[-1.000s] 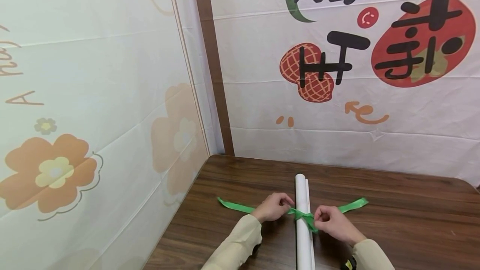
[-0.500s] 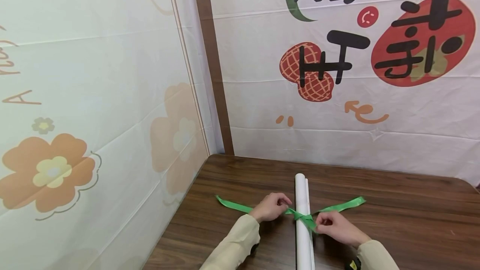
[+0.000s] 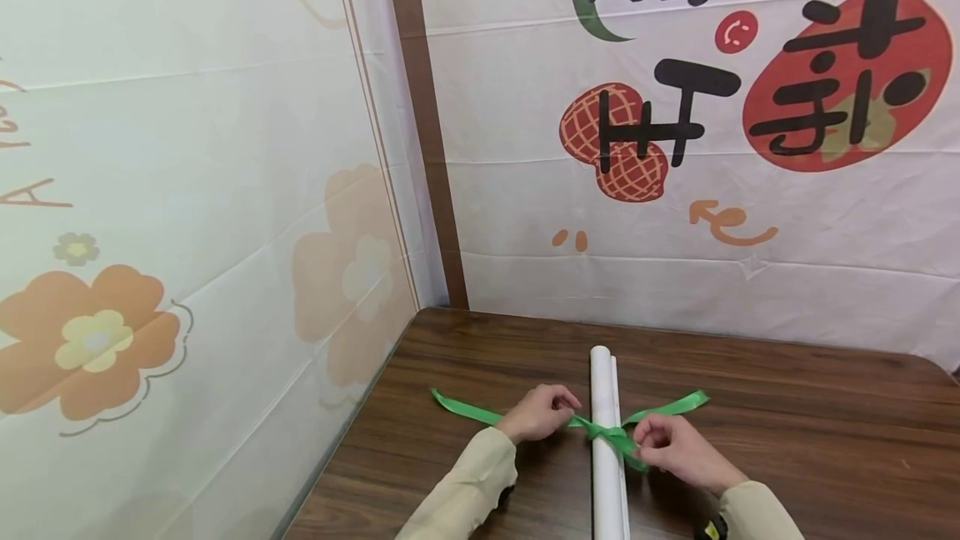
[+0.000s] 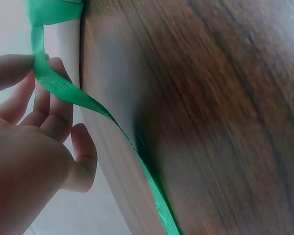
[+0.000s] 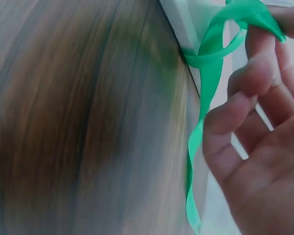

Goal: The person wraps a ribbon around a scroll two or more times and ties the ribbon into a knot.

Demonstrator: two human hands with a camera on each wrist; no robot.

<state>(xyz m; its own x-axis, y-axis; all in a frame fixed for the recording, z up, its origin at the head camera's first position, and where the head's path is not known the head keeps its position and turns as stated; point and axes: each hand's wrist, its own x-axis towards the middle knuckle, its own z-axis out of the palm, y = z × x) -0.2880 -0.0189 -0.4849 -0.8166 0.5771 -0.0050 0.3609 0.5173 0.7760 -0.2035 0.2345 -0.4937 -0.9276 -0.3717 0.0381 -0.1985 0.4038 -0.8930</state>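
Observation:
A white paper roll [image 3: 602,386] lies lengthwise on the table, with a green ribbon [image 3: 604,433] crossed and knotted around its middle. My left hand [image 3: 538,415], left of the roll, pinches the ribbon between thumb and fingers; the left wrist view shows the ribbon strip [image 4: 59,85] running from there down along the table. To the right, my right hand [image 3: 681,450] pinches a ribbon loop [image 5: 250,12] beside the knot. One ribbon tail [image 3: 465,411] stretches out to the left and another tail [image 3: 671,407] to the right.
The dark wooden table [image 3: 810,440] carries the roll. A white printed cloth [image 3: 525,282] hangs behind it, and a floral cloth [image 3: 225,190] stands along the left edge. Beige sleeves [image 3: 465,486] cover both forearms.
My right hand has moved slightly right, drawing the ribbon loop out farther from the roll. The right tail has become shorter. My left hand has shifted slightly left.

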